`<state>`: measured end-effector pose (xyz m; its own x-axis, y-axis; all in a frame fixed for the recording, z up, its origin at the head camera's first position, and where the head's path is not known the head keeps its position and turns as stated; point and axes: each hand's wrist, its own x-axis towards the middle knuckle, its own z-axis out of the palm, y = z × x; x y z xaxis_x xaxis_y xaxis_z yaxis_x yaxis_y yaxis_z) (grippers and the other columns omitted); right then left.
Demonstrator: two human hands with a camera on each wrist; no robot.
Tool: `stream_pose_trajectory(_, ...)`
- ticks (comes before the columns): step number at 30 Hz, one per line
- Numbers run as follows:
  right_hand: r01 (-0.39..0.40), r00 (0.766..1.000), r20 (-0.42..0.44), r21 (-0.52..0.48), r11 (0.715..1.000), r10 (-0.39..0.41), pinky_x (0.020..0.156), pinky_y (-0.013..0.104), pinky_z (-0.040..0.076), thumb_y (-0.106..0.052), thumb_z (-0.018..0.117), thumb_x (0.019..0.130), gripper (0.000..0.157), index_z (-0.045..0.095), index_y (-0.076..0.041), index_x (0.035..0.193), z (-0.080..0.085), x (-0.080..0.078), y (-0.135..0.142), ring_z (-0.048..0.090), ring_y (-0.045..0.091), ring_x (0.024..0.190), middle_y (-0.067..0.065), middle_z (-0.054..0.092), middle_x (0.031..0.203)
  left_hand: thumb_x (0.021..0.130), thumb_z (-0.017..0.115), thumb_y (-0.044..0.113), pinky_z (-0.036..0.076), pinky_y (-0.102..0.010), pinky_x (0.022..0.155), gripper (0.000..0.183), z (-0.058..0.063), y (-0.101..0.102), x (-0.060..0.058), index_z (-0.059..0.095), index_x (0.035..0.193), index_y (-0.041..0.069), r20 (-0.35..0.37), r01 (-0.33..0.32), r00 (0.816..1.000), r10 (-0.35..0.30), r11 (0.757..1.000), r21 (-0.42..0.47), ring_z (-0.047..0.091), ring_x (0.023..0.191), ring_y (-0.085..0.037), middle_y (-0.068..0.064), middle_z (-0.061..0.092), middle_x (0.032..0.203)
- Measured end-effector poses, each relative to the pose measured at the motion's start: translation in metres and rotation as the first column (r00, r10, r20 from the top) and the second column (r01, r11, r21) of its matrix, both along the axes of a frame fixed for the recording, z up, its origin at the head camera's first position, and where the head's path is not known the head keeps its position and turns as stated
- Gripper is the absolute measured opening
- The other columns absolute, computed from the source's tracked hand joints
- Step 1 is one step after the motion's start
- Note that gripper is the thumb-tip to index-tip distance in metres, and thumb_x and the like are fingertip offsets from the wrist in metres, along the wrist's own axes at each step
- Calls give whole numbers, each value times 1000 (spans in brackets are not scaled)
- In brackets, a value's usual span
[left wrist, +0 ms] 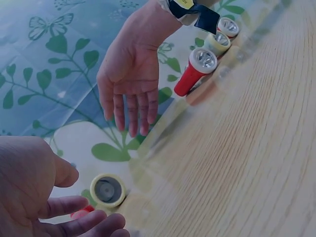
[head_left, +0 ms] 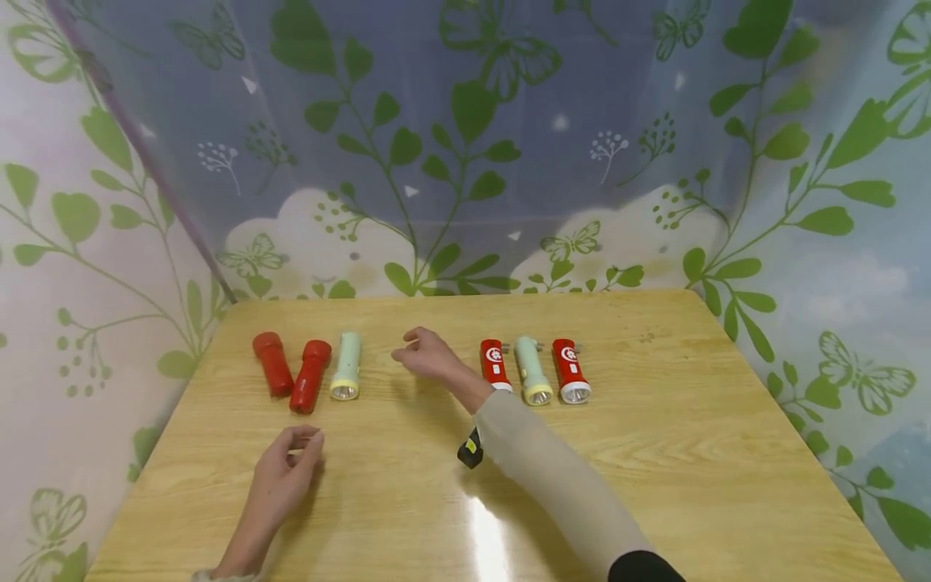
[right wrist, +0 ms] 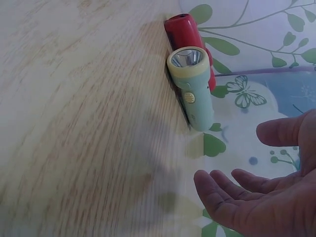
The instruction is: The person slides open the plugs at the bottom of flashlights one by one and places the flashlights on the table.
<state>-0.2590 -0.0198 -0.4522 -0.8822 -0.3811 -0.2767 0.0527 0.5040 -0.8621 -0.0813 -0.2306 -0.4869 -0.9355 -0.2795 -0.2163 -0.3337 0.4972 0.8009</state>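
On the left of the surface [head_left: 655, 469], two red flashlights [head_left: 275, 365] [head_left: 311, 376] lay beside a pale green flashlight [head_left: 347, 364]. On the right, a green flashlight [head_left: 533, 372] lay between the red-and-white flashlights [head_left: 494, 361] [head_left: 570, 370]. The little gaps there probably left room to grab each one. The right hand [head_left: 431, 354] hung between both groups, fingers loose, holding nothing. The left hand [head_left: 287, 465], also loose and holding nothing, was nearer the front. The back edge [head_left: 618, 293] was close behind the flashlights; wide room lay in front and to the right.
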Motion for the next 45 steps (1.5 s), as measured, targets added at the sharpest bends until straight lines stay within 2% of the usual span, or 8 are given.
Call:
stream_pose_trajectory(5,4,1000,-1,30,1000,-4,103,46,52,-36,58,101,57,46,-6,148,-2,-1,-9,60,30,126,16,57,143,107,48,36,53,-23,70,43,0,-5,3,53,137,6,20,-22,1000,22,1000,-2,67,92,-17,-20,63,128)
stream_pose_trajectory(11,-16,1000,3,33,999,16,104,46,51,-36,57,101,58,44,-4,147,-5,-3,-20,59,31,127,17,57,142,107,46,40,51,-23,72,48,0,-12,6,52,139,5,38,-33,999,33,999,-22,68,99,-21,-22,61,131)
stream_pose_trajectory(15,-17,1000,-1,58,998,17,106,45,51,-39,59,100,61,44,-4,148,-7,-7,-30,59,30,127,16,57,143,107,45,42,51,-24,73,49,0,-15,7,51,139,6,61,-44,997,45,999,-23,68,97,-19,-21,62,130)
stream_pose_trajectory(25,30,999,-17,120,992,-28,94,39,53,-42,61,98,61,48,-3,144,-17,-11,-54,59,23,106,15,58,140,107,45,42,53,-25,72,49,-2,-18,6,51,139,5,91,-47,995,46,999,3,67,92,-17,-20,63,125)
stream_pose_trajectory(31,60,998,0,117,991,-61,94,36,53,-42,64,96,62,49,-3,141,-20,-10,-67,58,21,105,13,57,142,107,45,44,54,-25,69,51,-5,-22,6,51,139,5,96,-47,994,44,999,25,66,89,-13,-18,64,122)
stream_pose_trajectory(35,85,996,-7,123,989,-85,92,36,52,-45,67,93,59,53,-2,131,-18,-7,-78,57,21,101,13,61,128,107,46,43,55,-25,69,49,-4,-23,7,52,139,6,81,-47,996,45,999,26,67,87,-13,-19,65,121)
stream_pose_trajectory(40,123,992,-27,154,980,-120,77,32,50,-49,70,91,58,56,-3,121,-15,-3,-90,56,20,87,10,62,105,107,45,44,55,-25,69,50,0,-22,6,50,140,7,88,-52,995,48,998,36,66,86,-15,-18,64,120)
stream_pose_trajectory(45,132,991,-64,203,970,-121,66,29,46,-51,68,91,57,55,-4,120,-14,0,-97,55,19,79,8,60,95,107,45,42,56,-25,69,48,1,-22,8,50,140,7,90,-64,994,60,997,43,67,85,-15,-17,65,118)
